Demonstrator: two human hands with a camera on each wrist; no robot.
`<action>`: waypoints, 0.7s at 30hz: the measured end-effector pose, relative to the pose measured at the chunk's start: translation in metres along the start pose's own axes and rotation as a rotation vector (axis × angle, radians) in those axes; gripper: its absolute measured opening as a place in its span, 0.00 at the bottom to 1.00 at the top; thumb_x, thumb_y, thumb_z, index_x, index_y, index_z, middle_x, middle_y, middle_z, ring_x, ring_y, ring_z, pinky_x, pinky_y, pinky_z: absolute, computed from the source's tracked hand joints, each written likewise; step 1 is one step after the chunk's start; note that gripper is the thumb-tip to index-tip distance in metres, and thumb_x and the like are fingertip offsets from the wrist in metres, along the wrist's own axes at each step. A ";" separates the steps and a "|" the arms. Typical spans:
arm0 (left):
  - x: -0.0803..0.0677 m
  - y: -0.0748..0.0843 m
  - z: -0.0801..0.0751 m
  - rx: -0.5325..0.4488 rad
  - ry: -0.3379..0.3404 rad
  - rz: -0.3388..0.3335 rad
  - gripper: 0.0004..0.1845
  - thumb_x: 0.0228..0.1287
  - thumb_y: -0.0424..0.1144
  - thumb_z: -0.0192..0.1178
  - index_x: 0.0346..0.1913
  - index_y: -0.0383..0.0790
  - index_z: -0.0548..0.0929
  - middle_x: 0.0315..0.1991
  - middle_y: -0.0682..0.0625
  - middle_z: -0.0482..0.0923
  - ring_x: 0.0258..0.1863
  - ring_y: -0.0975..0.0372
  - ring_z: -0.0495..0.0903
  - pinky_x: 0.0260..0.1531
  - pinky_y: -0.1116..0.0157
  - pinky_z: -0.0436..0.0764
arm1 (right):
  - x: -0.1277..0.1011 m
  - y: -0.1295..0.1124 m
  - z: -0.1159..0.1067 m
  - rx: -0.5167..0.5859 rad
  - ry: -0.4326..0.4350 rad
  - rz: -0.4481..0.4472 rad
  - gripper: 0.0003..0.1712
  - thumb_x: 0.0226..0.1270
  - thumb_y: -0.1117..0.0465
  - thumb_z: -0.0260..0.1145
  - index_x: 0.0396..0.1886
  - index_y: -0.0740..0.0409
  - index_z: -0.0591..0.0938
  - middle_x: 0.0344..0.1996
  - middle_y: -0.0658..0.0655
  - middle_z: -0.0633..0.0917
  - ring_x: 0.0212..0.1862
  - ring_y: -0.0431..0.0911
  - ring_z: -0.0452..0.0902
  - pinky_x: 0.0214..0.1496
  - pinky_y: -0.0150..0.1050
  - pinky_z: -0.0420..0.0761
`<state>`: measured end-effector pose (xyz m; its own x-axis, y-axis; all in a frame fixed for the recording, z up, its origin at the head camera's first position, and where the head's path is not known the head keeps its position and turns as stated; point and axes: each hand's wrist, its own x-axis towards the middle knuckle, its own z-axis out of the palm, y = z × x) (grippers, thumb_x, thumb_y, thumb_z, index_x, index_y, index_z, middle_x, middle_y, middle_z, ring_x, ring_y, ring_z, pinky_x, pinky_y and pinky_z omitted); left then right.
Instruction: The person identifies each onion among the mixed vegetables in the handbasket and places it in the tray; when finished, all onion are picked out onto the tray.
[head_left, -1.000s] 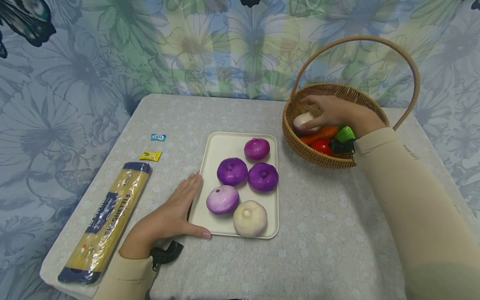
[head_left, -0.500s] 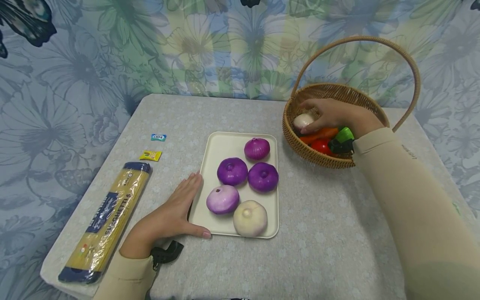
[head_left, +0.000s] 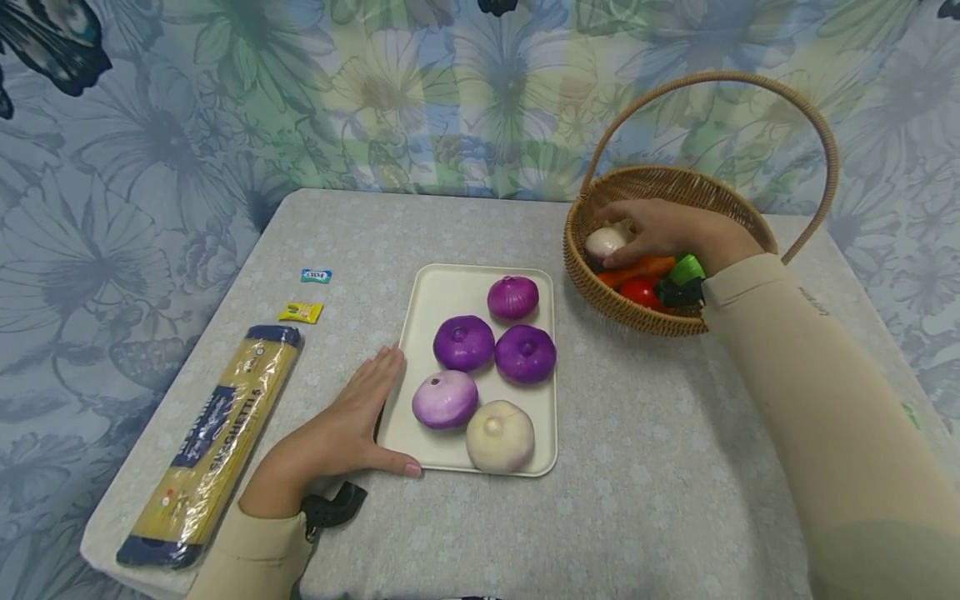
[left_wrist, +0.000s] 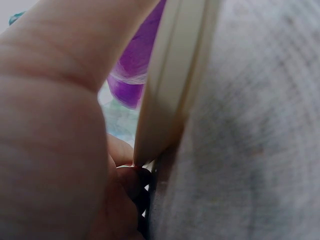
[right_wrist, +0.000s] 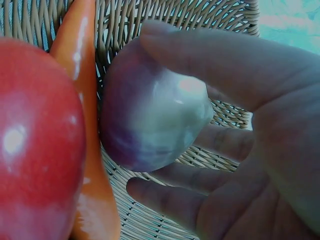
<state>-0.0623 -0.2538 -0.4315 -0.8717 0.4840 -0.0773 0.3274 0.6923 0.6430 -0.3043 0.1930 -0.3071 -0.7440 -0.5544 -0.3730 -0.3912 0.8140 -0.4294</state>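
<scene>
Inside the wicker basket [head_left: 637, 317], my right hand [head_left: 671, 227] curls thumb and fingers round a garlic bulb [head_left: 606, 243], white blushing to purple. The right wrist view shows the thumb on top of the garlic bulb [right_wrist: 155, 115] and the fingers behind it. My left hand [head_left: 348, 429] lies spread along the left edge of a cream tray [head_left: 420, 292], fingers straight, thumb at its near corner. Several purple onions [head_left: 463, 343] and a cream-white, ridged bulb [head_left: 500, 439] sit on the tray. In the left wrist view the tray's rim [left_wrist: 172, 65] passes beside the hand.
Next to the garlic in the basket lie an orange carrot-like vegetable [right_wrist: 87, 150], a red tomato-like one [head_left: 640, 292] and something green [head_left: 686, 269]. The basket's tall handle [head_left: 750, 77] arches above. A spaghetti pack [head_left: 213, 446] and two small wrapped packets [head_left: 301, 312] lie at left.
The right hand has shifted slightly down over the garlic bulb, which shows a little more between the fingers. Left hand and tray have stayed still.
</scene>
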 end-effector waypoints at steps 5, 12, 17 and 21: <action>0.000 0.000 0.000 -0.005 -0.001 -0.003 0.83 0.39 0.72 0.81 0.84 0.29 0.40 0.85 0.36 0.35 0.83 0.47 0.32 0.79 0.48 0.35 | 0.000 -0.002 0.000 0.005 -0.002 -0.002 0.43 0.75 0.50 0.72 0.81 0.58 0.64 0.71 0.68 0.70 0.68 0.62 0.67 0.69 0.63 0.69; -0.001 0.000 0.000 0.002 -0.001 -0.003 0.83 0.40 0.73 0.80 0.84 0.28 0.41 0.85 0.36 0.35 0.83 0.46 0.33 0.79 0.48 0.35 | 0.001 -0.001 0.002 -0.017 0.005 -0.005 0.39 0.75 0.50 0.72 0.79 0.57 0.68 0.68 0.67 0.74 0.65 0.61 0.69 0.67 0.61 0.71; -0.002 -0.001 0.000 0.009 -0.005 -0.001 0.82 0.40 0.73 0.80 0.84 0.28 0.41 0.84 0.36 0.35 0.83 0.46 0.32 0.79 0.48 0.35 | 0.002 0.000 0.002 -0.038 0.018 -0.015 0.39 0.74 0.49 0.73 0.77 0.56 0.71 0.66 0.67 0.75 0.63 0.60 0.70 0.65 0.59 0.73; -0.002 -0.001 -0.001 0.007 -0.009 -0.003 0.82 0.41 0.73 0.79 0.84 0.28 0.41 0.84 0.36 0.34 0.83 0.45 0.32 0.79 0.49 0.35 | -0.001 0.001 0.001 -0.024 0.030 -0.023 0.38 0.73 0.48 0.73 0.77 0.55 0.72 0.64 0.65 0.77 0.61 0.59 0.72 0.63 0.57 0.74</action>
<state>-0.0614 -0.2559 -0.4317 -0.8695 0.4864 -0.0857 0.3275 0.6976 0.6372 -0.3036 0.1940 -0.3075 -0.7503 -0.5676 -0.3389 -0.4209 0.8055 -0.4172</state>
